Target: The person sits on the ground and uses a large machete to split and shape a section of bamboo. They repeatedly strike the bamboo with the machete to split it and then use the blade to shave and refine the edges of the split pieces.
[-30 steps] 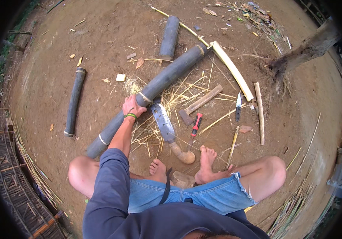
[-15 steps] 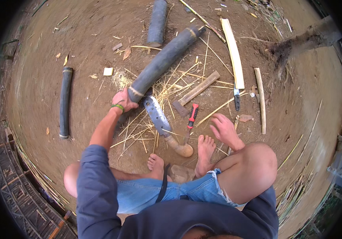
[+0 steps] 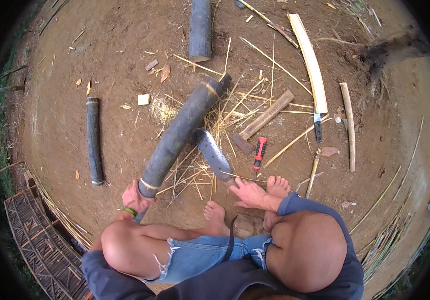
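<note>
My left hand [image 3: 137, 197] wraps round the near end of a thick dark bamboo pole [image 3: 180, 135], just below its pale node ring. The pole slants away to the upper right. On the ground to its right lies a machete [image 3: 213, 155] with a broad blade with holes in it. My right hand [image 3: 251, 194] is closed over the machete's handle, which it mostly hides. Close to that hand are a red and black handled tool [image 3: 260, 151] and a wooden-handled hammer [image 3: 267, 116]. Thin bamboo strips [image 3: 220, 125] are scattered round the blade.
Another dark bamboo length [image 3: 201, 30] lies ahead, and a thinner one [image 3: 94, 142] at left. To the right are a pale split bamboo piece [image 3: 310, 60], a black-handled knife [image 3: 318, 129] and a wooden stick [image 3: 349, 127]. A wooden block [image 3: 247, 225] sits between my feet.
My left hand has drawn the bamboo pole nearer and down to the left. My right hand has moved left from beside my right foot onto the machete's handle.
</note>
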{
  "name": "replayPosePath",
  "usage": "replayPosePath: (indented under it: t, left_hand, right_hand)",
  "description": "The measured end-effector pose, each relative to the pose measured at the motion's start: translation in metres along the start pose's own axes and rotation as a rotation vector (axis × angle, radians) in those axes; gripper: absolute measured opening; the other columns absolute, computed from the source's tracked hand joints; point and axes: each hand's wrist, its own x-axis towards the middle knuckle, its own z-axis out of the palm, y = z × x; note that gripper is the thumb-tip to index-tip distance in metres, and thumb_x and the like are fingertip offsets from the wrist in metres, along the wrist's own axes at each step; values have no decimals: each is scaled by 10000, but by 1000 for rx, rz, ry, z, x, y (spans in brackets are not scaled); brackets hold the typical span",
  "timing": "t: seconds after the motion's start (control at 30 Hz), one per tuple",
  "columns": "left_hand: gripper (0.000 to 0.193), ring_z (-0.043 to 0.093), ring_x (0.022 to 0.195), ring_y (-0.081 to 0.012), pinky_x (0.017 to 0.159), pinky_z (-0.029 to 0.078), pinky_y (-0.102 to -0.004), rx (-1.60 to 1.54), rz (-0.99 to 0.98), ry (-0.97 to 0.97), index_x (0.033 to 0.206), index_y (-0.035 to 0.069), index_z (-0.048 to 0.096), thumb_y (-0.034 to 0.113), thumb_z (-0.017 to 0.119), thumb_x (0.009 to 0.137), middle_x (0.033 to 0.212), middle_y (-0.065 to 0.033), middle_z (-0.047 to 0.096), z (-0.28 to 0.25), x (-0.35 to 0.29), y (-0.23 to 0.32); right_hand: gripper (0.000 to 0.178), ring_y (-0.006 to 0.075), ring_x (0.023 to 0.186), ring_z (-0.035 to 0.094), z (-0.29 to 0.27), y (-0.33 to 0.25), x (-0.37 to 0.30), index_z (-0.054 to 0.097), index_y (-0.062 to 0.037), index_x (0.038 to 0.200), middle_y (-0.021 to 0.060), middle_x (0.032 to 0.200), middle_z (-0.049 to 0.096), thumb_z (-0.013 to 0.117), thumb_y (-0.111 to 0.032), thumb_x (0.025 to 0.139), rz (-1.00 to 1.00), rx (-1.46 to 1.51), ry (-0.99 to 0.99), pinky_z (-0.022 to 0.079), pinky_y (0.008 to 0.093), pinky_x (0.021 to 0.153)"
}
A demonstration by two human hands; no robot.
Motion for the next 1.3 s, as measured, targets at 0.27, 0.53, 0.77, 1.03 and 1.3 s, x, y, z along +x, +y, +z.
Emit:
replayPosePath:
  t: [0.27, 0.53, 0.77, 1.03, 1.3]
  left_hand:
    - [1080, 527, 1212, -437, 1021, 439, -494, -147, -237, -84, 1396, -24, 431, 614, 825, 620, 1296, -292, 538, 154, -32, -45]
    - [1141, 509, 1278, -424, 1067, 426, -473, -180, 108, 438, 1468, -28, 390, 608, 837, 632, 1381, -297, 509, 85, 48, 28]
    - [1039, 546, 1199, -431, 1031, 457, -489, -482, 216, 451, 1419, -28, 429, 496, 884, 646, 1299, -273, 544, 31, 119, 135]
    - [865, 502, 1143, -401, 1000, 434, -480, -357, 212, 633, 1317, 29, 476, 219, 904, 589, 1220, -198, 511, 54, 88, 162]
    - [845, 514, 1129, -404, 978, 416, -511, -378, 226, 712, 1278, 28, 436, 307, 893, 624, 1206, -201, 506, 75, 79, 173]
  right_hand:
    - [833, 424, 1039, 662, -101, -19, -21, 367, -83, 1507, 265, 1172, 620, 758, -235, 788, 396, 122, -73, 571, 475, 868]
    - [604, 280, 945, 677, -144, 22, -87, 583, 24, 1300, 155, 1038, 696, 769, -279, 812, 409, 765, 255, 524, 415, 849]
    - [322, 79, 584, 548, -153, 22, -33, 633, -29, 1007, 1, 736, 599, 741, -318, 914, 585, 884, 579, 441, 282, 536]
    - [514, 187, 692, 634, -155, 16, -14, 653, 4, 1173, 146, 800, 685, 735, -420, 894, 672, 586, 532, 502, 350, 663]
    - [566, 271, 663, 643, -163, 59, 23, 666, 6, 1148, 183, 758, 680, 675, -514, 923, 544, 531, 539, 504, 423, 661]
